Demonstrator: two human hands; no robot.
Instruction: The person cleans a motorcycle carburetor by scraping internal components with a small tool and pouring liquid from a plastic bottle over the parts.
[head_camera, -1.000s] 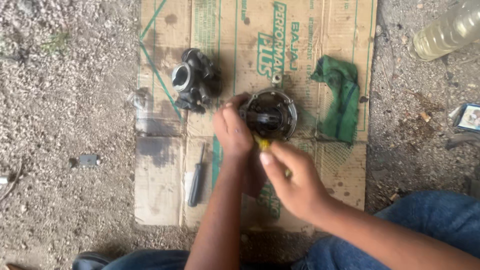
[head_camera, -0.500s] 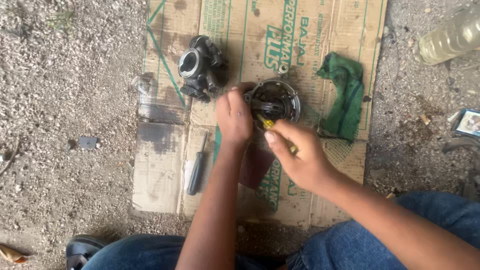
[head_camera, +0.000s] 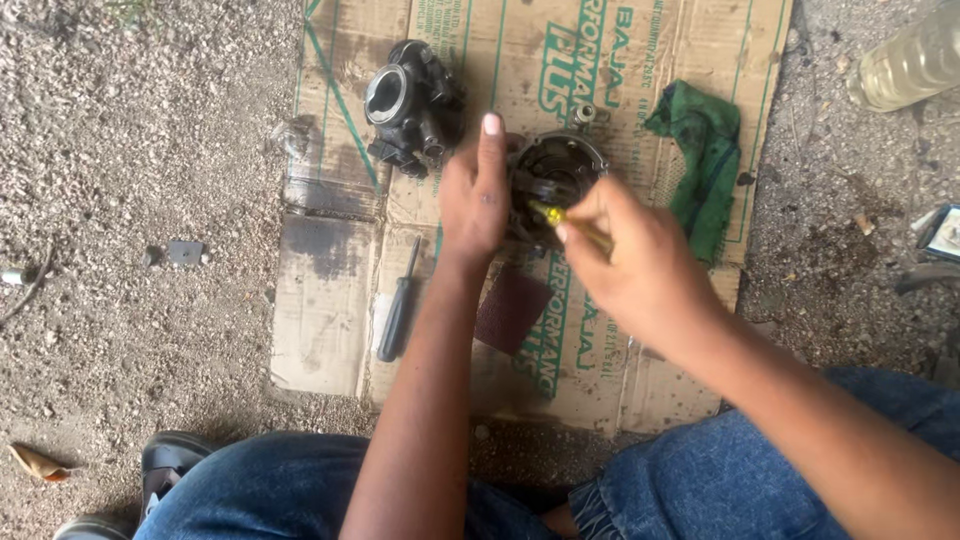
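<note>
Seen from above, we kneel over a flattened cardboard sheet (head_camera: 330, 300) spread on gravel ground (head_camera: 130, 150), our blue-denim knees at the bottom edge. Our left hand (head_camera: 475, 195) lies flat against the left side of a round dark metal housing (head_camera: 560, 165) near the middle of the cardboard; its fingers are stretched out straight rather than curled, the index fingertip pointing away from us, so the grip here is apart and merely pressed against the part. Our right hand (head_camera: 640, 260) comes in from the lower right with its grip clamped on a yellow-handled tool (head_camera: 560, 220), whose tip sits inside the open bowl of the housing; the tool's working end is too small for us to make out.

Just left of the housing, and apart from it, stands a dark carburettor body (head_camera: 410, 105) with its round bore facing up. A crumpled green rag (head_camera: 700, 165) lies to the right of the housing, near the cardboard's edge. A black-handled screwdriver (head_camera: 398, 305) rests on the cardboard beside our left forearm, next to a dark reddish patch (head_camera: 510, 310) partly hidden under that forearm. A clear plastic bottle (head_camera: 910, 60) of pale liquid lies on the gravel at the upper right.
</note>
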